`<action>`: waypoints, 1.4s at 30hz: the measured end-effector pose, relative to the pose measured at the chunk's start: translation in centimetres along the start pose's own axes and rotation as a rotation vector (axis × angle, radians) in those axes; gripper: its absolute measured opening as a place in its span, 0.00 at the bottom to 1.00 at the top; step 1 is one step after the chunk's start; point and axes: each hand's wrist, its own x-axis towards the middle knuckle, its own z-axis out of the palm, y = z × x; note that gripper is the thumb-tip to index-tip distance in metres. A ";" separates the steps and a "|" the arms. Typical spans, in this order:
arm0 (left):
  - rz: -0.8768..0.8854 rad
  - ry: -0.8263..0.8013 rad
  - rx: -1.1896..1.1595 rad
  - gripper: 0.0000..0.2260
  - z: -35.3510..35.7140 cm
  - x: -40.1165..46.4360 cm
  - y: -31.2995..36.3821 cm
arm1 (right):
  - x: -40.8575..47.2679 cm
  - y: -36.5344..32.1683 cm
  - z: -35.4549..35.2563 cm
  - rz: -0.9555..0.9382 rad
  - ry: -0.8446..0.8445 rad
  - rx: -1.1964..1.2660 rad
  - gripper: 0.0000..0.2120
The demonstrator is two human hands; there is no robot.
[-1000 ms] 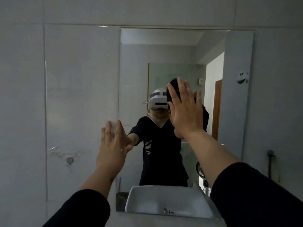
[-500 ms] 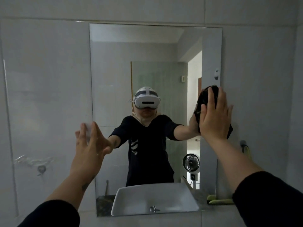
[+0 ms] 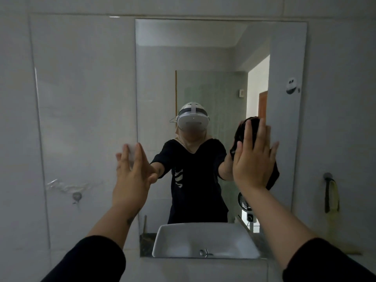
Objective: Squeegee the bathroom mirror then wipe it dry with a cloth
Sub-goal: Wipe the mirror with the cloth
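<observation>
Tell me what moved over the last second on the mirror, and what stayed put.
The right hand, pressing the crumpled black cloth flat against the rectangular frameless wall mirror, swept from in front of the reflected headset toward the right edge, then part-way back and slightly lower. Nothing was picked up or released. The left hand stayed braced, fingers spread, at the mirror's left edge.

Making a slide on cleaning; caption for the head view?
Right hand presses a dark cloth flat against the bathroom mirror; left hand braces at its edge.
</observation>
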 end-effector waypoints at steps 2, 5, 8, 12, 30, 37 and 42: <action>-0.004 0.003 -0.011 0.43 -0.1 -0.1 0.0 | -0.3 -2.9 0.4 -0.084 -0.037 -0.003 0.25; 0.002 0.014 -0.018 0.42 -0.1 -0.1 0.0 | -1.1 -7.3 1.1 -0.225 -0.092 -0.001 0.26; 0.021 0.014 -0.020 0.42 -0.1 -0.2 -0.1 | -1.9 -11.0 1.8 -0.350 -0.131 0.010 0.29; 0.087 0.040 -0.070 0.41 -0.2 -0.9 -0.5 | -3.0 -14.6 2.4 -0.567 -0.216 -0.003 0.33; -0.078 -0.046 0.001 0.45 3.3 -7.0 -2.3 | -8.2 -8.2 2.4 -0.596 -0.269 -0.078 0.32; -0.119 -0.055 -0.029 0.45 3.8 -6.9 -2.3 | -6.8 0.3 0.7 -0.347 -0.246 -0.122 0.27; -0.115 -0.048 -0.011 0.46 4.1 -6.9 -2.4 | -6.3 5.8 0.0 -0.097 -0.173 -0.068 0.26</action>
